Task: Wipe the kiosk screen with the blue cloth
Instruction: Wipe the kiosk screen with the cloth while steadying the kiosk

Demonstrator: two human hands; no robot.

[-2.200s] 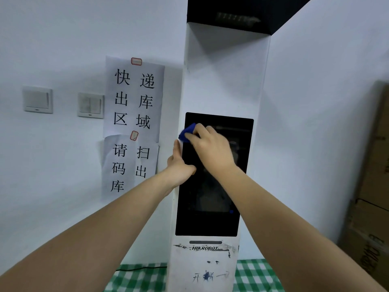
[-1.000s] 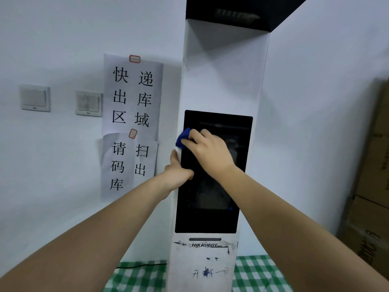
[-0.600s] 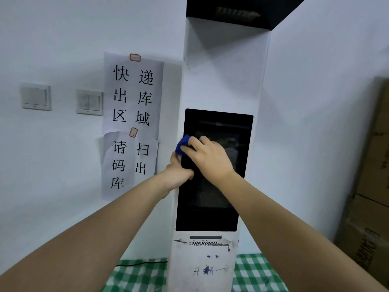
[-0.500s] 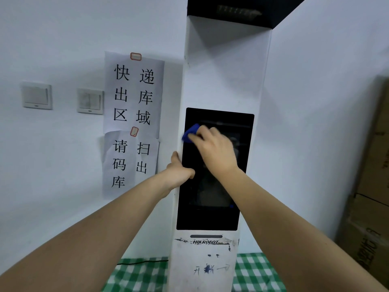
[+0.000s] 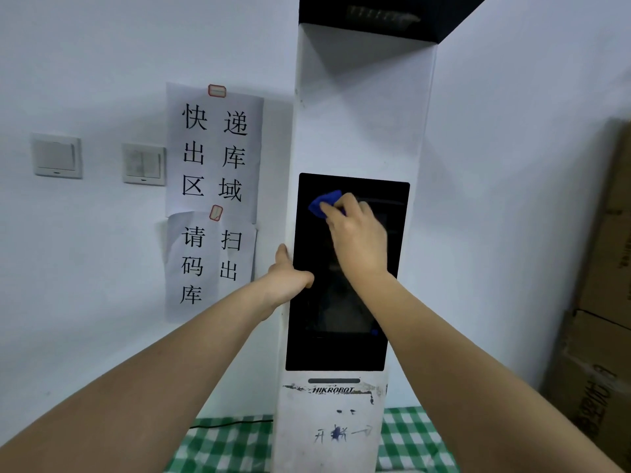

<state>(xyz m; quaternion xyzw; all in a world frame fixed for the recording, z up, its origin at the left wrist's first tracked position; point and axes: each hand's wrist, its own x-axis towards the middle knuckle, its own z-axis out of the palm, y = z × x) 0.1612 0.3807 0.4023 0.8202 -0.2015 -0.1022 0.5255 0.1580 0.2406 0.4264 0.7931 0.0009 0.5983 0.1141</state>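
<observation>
Your right hand (image 5: 358, 238) has its fingers curled over a small crumpled blue cloth (image 5: 323, 203), pinching it and pressing it flat against the upper left part of the dark rectangular kiosk screen (image 5: 341, 319); only a corner of the cloth shows past your knuckles. Your left hand (image 5: 285, 278) grips the left edge of the tall white kiosk column (image 5: 362, 114), thumb on the front at the screen's left border, the other fingers hidden round the side. Below the screen the column carries a scuffed HIKROBOT label (image 5: 333, 390). To the left, two white paper notices with black characters (image 5: 213, 199) hang on the wall, and further left two white wall switches (image 5: 57, 156). A green-and-white checked cloth (image 5: 222, 445) lies at the column's base, and brown cardboard boxes (image 5: 601, 336) stand at the far right
</observation>
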